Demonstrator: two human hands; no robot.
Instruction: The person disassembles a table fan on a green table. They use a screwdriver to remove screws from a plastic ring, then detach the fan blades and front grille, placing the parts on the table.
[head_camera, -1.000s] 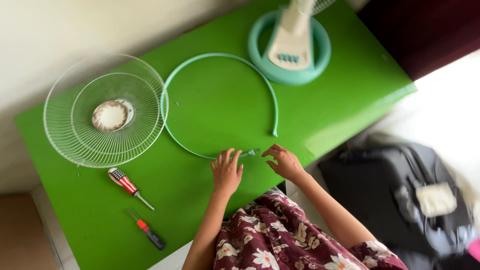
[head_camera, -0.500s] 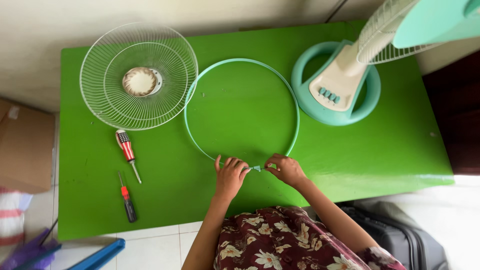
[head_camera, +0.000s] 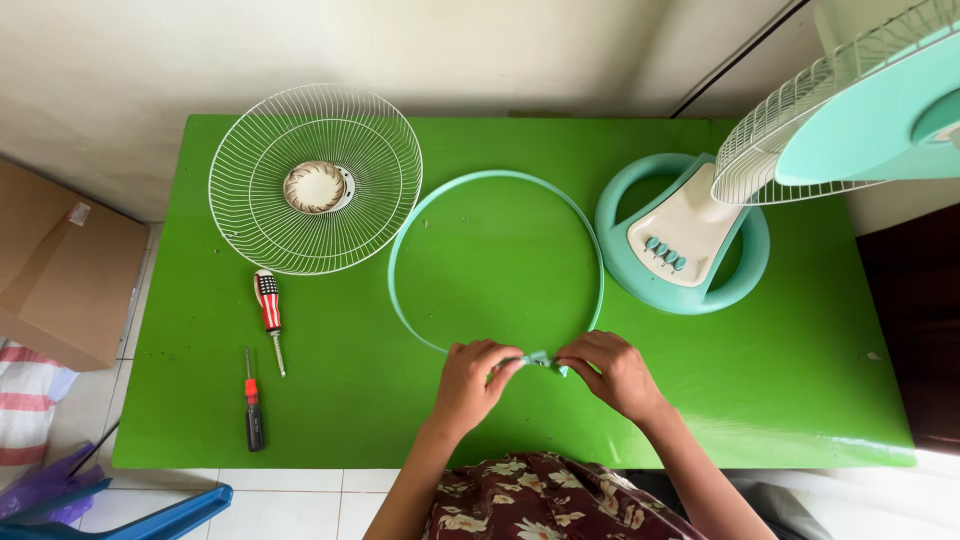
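Ring band (head_camera: 497, 262), the thin mint-green plastic hoop, is lying flat on the table, and its two loose ends are meeting at the near edge, right between my hands. Going by size: the green table (head_camera: 800, 380) is stretching glossy and smooth under everything. The fan (head_camera: 720, 215) is standing at the far right, its round mint base holding a cream panel of small buttons, its wire cage and pale blade hanging over it. The white wire guard (head_camera: 315, 180) is sitting dished like a bowl at the far left, a round cream cap resting in its middle, its rim just beside the hoop. Two screwdrivers are lying left of me: the striped-handled screwdriver (head_camera: 269, 318), and nearer the edge the slim red-and-black screwdriver (head_camera: 252, 401). Now the grip: my left hand (head_camera: 472, 385) is pinching one end of the hoop between curled fingertips, and my right hand (head_camera: 612, 372) is pinching the other end, the two hands nearly touching over the small clasp (head_camera: 539, 359).
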